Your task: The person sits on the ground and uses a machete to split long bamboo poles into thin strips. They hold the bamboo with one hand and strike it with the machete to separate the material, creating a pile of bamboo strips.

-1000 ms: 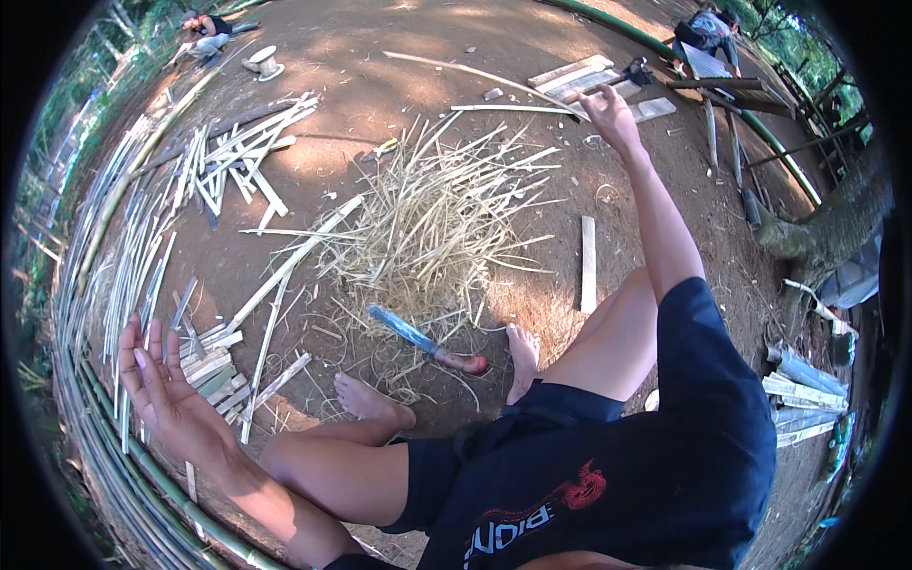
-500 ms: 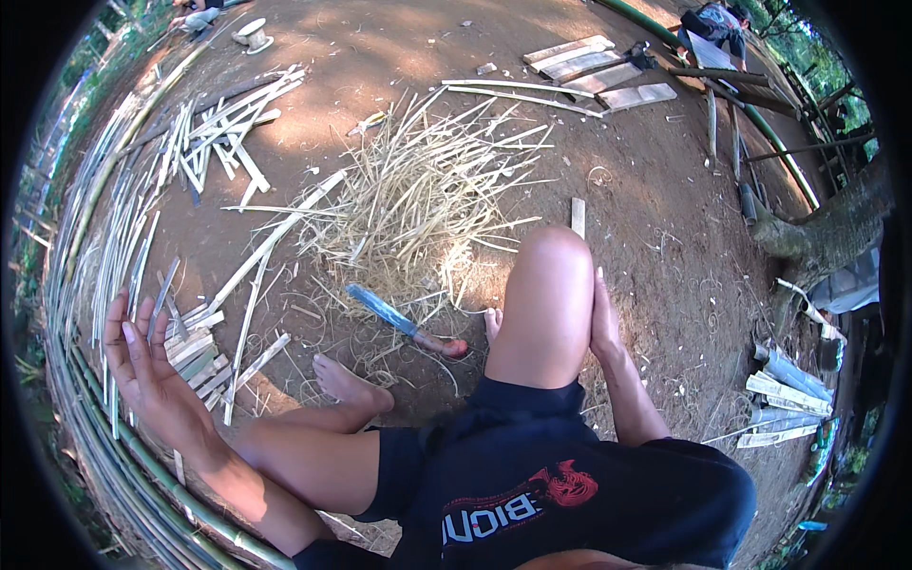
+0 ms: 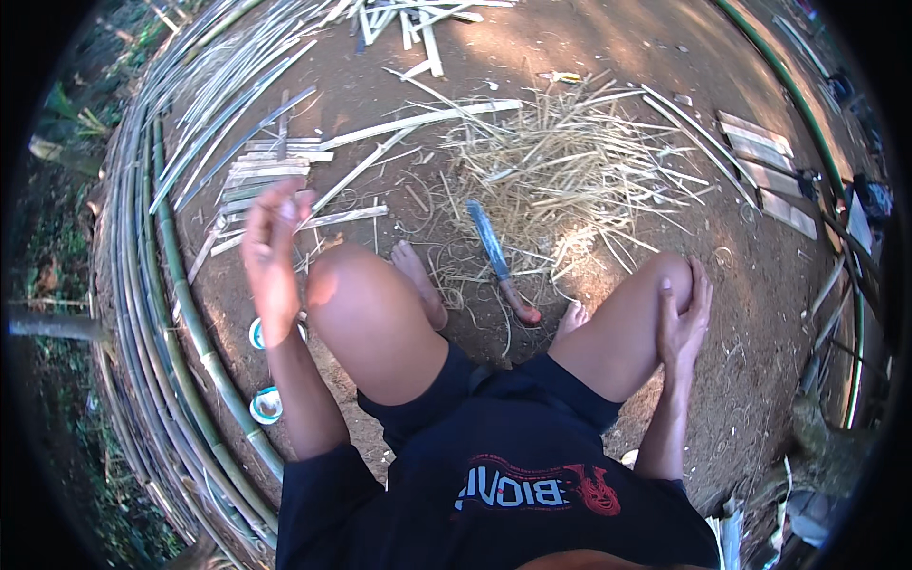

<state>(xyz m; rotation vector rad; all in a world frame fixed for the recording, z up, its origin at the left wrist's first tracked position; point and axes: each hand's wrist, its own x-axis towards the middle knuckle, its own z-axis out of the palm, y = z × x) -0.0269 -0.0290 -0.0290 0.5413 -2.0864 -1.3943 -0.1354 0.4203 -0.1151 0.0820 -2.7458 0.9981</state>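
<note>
Knife (image 3: 498, 260) reachable between bent knees (image 3: 366, 304)
</note>
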